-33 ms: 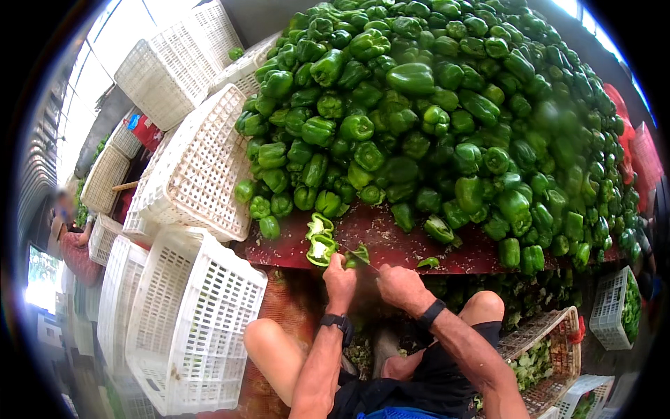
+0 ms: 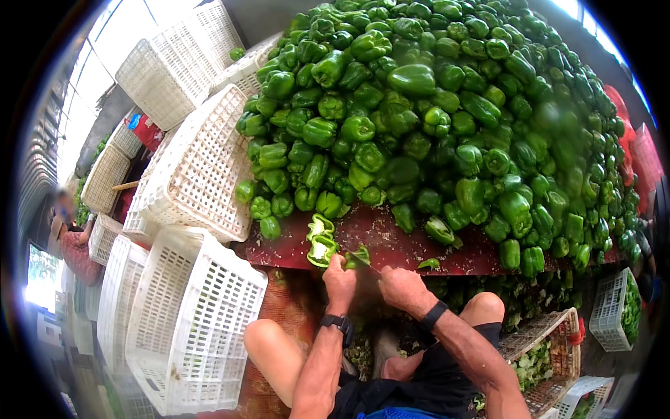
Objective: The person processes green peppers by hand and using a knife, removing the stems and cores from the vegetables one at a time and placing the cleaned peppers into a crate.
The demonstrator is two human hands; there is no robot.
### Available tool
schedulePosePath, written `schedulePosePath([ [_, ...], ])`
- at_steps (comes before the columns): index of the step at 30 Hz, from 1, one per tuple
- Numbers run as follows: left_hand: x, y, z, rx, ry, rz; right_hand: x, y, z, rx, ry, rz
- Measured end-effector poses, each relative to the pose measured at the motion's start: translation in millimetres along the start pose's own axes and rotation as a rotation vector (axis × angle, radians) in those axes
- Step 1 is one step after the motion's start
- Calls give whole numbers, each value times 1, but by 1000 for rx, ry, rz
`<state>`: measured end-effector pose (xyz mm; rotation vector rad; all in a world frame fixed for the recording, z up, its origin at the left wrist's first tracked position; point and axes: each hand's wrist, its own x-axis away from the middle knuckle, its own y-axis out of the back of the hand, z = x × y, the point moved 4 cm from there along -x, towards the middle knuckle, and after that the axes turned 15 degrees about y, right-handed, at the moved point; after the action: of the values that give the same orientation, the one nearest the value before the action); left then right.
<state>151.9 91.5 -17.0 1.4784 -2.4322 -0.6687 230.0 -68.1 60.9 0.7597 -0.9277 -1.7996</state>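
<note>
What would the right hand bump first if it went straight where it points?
Probably the pepper piece by the left hand, just past the knife the right hand holds; depth is hard to judge.

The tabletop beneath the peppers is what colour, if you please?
The tabletop is dark red, best seen in the head view.

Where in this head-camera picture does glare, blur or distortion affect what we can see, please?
In the head view, glare washes out the windows at upper left; hazy smudges soften the pepper pile right of centre; the white crates at left bow toward the black fisheye rim; the left hand and right hand look fairly sharp.
</note>
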Motion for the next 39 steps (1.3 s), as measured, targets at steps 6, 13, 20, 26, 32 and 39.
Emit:
schedulePosePath([
  [6,-12,5,9,115,225,203,13,13,-16,118,-16,34],
  [13,-10,1,2,13,148,217,20,-16,-35,-38,-12,-76],
  [20,-11,0,4,-90,-85,145,6,-33,-16,-35,-66,-55],
  [26,0,5,4,279,432,432,17,-35,-6,79,-120,-166],
  [32,-10,42,37,1012,517,490,41,-15,-16,-76,-276,-102],
  [39,-6,41,23,1321,571,614,77,26,-41,129,-127,-292],
])
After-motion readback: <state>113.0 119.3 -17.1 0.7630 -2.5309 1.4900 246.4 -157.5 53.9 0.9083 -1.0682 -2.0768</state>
